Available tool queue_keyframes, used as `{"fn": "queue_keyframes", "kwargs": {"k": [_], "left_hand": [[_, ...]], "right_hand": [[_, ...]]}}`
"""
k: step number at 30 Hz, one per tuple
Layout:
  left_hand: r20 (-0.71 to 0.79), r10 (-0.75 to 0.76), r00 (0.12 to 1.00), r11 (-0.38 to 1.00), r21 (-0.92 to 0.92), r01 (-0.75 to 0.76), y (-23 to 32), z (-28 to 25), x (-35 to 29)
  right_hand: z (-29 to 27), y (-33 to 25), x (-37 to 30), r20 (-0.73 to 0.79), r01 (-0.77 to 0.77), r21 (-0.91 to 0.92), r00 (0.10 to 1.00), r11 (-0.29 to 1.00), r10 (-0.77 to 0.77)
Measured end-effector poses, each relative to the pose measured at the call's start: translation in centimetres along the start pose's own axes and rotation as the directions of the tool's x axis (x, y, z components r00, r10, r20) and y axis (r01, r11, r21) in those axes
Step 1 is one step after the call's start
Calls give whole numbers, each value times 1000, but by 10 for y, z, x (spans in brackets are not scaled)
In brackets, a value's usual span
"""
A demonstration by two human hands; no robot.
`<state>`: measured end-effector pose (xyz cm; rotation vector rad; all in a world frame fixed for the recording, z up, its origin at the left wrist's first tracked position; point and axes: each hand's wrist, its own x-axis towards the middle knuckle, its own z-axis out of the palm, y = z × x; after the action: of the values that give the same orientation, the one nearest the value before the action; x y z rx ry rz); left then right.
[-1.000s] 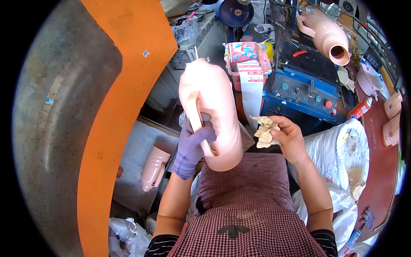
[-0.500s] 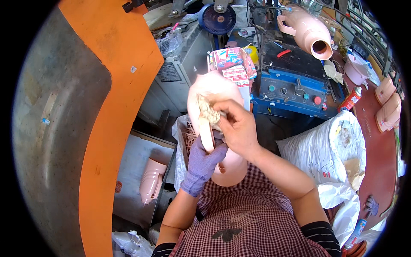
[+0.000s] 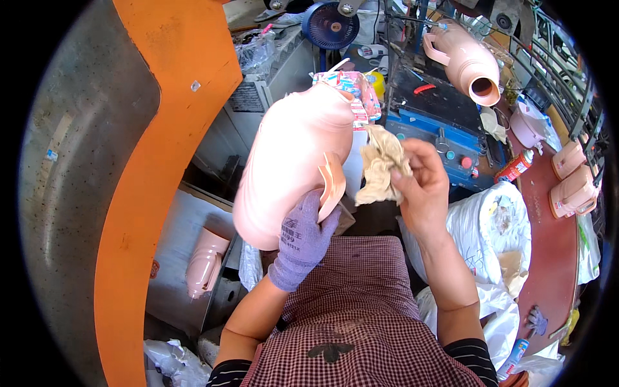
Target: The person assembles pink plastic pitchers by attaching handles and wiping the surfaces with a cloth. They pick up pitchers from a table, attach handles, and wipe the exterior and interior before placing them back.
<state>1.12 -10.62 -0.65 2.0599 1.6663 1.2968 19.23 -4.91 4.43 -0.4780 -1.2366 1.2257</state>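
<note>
A large pink plastic jug-shaped shell (image 3: pixel 290 148) is tilted in front of me, its neck toward the upper right. My left hand (image 3: pixel 303 235), in a purple knit glove, is closed round its handle (image 3: pixel 331 184). My bare right hand (image 3: pixel 422 180) pinches a crumpled tan cloth (image 3: pixel 380 164), held apart from the shell on its right side. The shell's far side is hidden.
An orange machine panel (image 3: pixel 151 129) rises at left; below it a pink shell piece (image 3: pixel 205 261) lies on a grey surface. Another pink shell (image 3: pixel 464 61) is mounted over the blue machine (image 3: pixel 445 138). A white sack (image 3: pixel 477 226) stands right, beside a red-brown table (image 3: pixel 548 258).
The pink shell has swung left and tilted, its handle now facing right. My right hand has drawn the cloth off the shell toward the right. The left hand keeps the handle.
</note>
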Motion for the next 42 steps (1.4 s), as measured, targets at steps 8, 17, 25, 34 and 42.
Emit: {"fn": "queue_keyframes", "kwargs": {"k": [8, 17, 25, 34, 42], "left_hand": [[7, 50, 999, 998, 39, -51, 13, -1, -4], [-55, 129, 990, 983, 138, -121, -33, 0, -17], [-54, 47, 997, 999, -12, -48, -137, 15, -55], [117, -80, 990, 986, -134, 96, -164, 52, -76], [326, 57, 944, 721, 640, -265, -102, 23, -60]], "right_hand": [[12, 15, 22, 353, 425, -538, 898, 728, -263], [-1, 24, -49, 500, 355, -454, 861, 818, -96], [-98, 35, -95, -168, -199, -245, 973, 949, 161], [-113, 45, -117, -250, -380, -71, 902, 922, 352], [-139, 55, -123, -277, -408, -2, 877, 913, 392]]}}
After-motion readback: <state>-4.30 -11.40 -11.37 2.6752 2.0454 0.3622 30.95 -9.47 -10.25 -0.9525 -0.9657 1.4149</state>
